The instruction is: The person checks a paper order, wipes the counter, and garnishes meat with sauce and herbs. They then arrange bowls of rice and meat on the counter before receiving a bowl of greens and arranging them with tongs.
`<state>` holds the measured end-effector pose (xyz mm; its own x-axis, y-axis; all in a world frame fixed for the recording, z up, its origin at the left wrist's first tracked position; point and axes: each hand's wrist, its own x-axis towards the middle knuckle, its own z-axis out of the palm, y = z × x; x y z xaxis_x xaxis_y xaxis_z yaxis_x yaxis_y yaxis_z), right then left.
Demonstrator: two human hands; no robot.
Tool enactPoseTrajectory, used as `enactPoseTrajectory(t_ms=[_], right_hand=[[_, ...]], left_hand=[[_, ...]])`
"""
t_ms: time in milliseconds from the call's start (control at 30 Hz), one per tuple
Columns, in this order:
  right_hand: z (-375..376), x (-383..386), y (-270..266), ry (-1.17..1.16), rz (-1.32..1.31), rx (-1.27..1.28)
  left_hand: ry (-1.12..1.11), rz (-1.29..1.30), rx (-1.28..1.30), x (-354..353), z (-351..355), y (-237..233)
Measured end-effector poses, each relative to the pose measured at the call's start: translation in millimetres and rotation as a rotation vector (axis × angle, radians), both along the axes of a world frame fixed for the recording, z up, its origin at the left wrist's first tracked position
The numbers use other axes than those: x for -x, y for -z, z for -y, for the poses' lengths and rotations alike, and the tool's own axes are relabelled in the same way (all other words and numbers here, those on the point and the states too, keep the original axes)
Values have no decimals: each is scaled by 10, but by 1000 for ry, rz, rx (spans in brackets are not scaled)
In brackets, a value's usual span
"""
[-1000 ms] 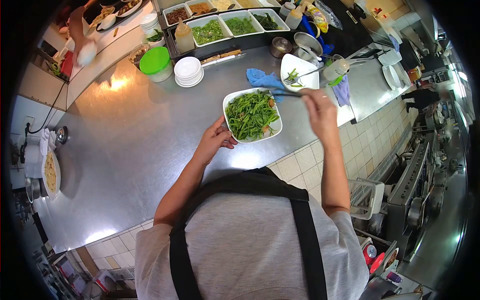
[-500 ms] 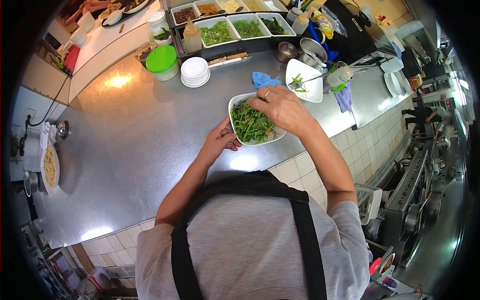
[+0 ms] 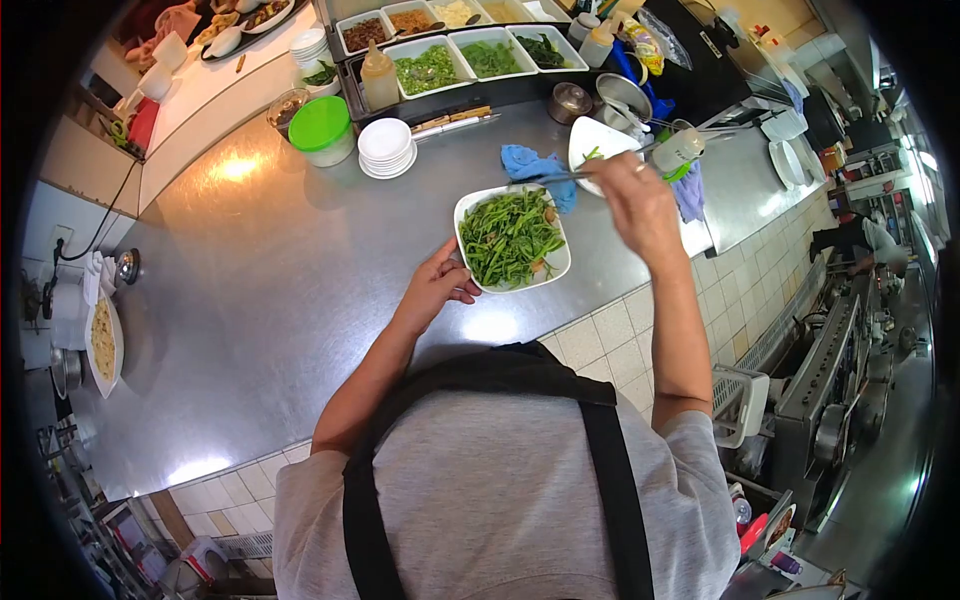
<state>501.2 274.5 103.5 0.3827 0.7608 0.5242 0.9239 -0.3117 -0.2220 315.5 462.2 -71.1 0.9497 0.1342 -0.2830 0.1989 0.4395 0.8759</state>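
Note:
Stir-fried leafy greens (image 3: pixel 508 238) fill a square white bowl (image 3: pixel 545 284) near the counter's front edge. My left hand (image 3: pixel 438 285) is closed on the bowl's left side, fingers at its lower corner. Above and right of the bowl, my right hand (image 3: pixel 640 205) grips a long thin metal utensil (image 3: pixel 560 178). Its tip points left over the bowl's far rim; its exact kind is blurred. Partly behind that hand is a white dish (image 3: pixel 590 135) with a few green stems. A blue cloth (image 3: pixel 528 160) lies just beyond the bowl, under the utensil.
Small white plates (image 3: pixel 386 145) are stacked beside a green-lidded tub (image 3: pixel 322 128). Trays of chopped greens (image 3: pixel 428 68) line the back. A squeeze bottle (image 3: pixel 678 150) and purple cloth (image 3: pixel 690 195) are at right. A noodle-like dish (image 3: pixel 104 340) sits far left; another person (image 3: pixel 872 242) is far right.
My right hand has left the greens, moved right and taken up the metal utensil that lay on the white dish. The left hand stays at the bowl, which shifts slightly left.

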Motion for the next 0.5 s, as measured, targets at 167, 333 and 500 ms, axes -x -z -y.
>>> enactPoseTrajectory(t_ms=[167, 333, 500], right_hand=[[374, -392, -15, 330, 82, -194], [640, -666, 493, 469, 112, 87], [515, -300, 435, 358, -210, -125]], left_hand=[[1, -12, -8, -7, 4, -48], [5, -13, 9, -6, -2, -5], [3, -26, 5, -5, -1, -44]])
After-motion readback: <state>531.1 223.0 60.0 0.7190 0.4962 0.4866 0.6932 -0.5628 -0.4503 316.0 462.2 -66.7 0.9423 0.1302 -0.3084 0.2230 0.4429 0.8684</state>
